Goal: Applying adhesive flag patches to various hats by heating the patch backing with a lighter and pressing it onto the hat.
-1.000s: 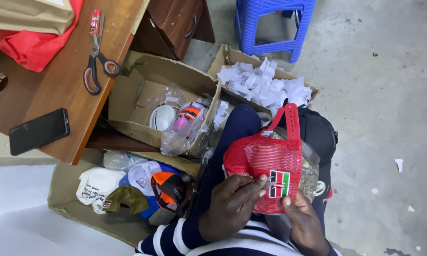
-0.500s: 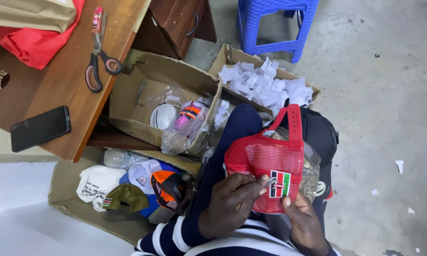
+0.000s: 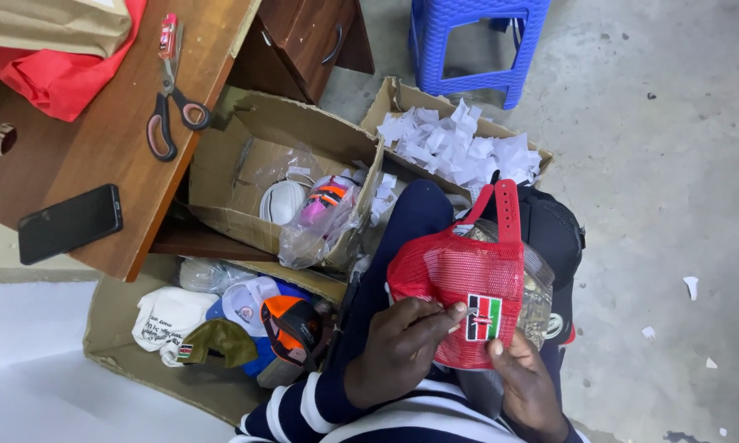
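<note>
Left hand (image 3: 402, 349) pinching red mesh cap (image 3: 455, 283) beside flag patch (image 3: 483, 317), right hand (image 3: 527, 385) gripping cap's lower edge, scissors (image 3: 168, 115) on desk (image 3: 98, 172) at ten o'clock

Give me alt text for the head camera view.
Both hands, left hand and right hand, hold a red mesh cap bearing a striped flag patch, over the person's lap. Cardboard boxes of caps and paper scraps sit alongside.

Grey concrete floor (image 3: 656, 164) (paper-flecked), wooden desk (image 3: 98, 156), blue stool (image 3: 476, 41).
</note>
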